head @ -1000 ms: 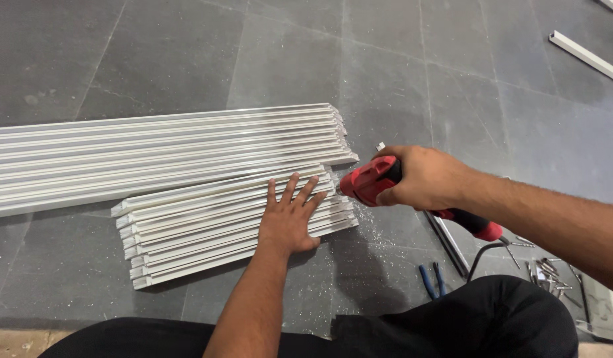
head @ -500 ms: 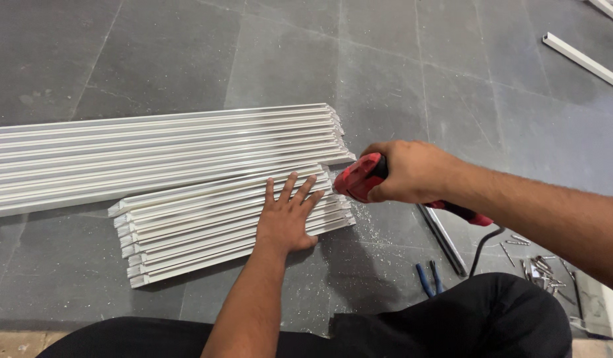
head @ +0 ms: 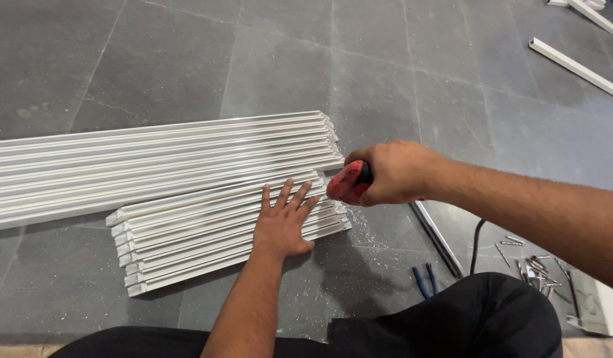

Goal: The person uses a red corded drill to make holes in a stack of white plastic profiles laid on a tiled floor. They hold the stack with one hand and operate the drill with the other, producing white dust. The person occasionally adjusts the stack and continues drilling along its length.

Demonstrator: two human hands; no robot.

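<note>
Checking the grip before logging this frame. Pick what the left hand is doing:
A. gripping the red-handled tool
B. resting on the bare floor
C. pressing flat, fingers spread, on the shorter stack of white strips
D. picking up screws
C: the left hand lies open, fingers spread, on the shorter stack of white strips, while the right hand holds the red-handled tool.

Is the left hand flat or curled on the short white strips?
Flat: the left hand lies palm down, fingers spread, on the short white strips.

Left hand (head: pixel 280 225) flat on white strips (head: pixel 207 238); right hand (head: pixel 392 172) around red tool (head: pixel 348 182)
</note>
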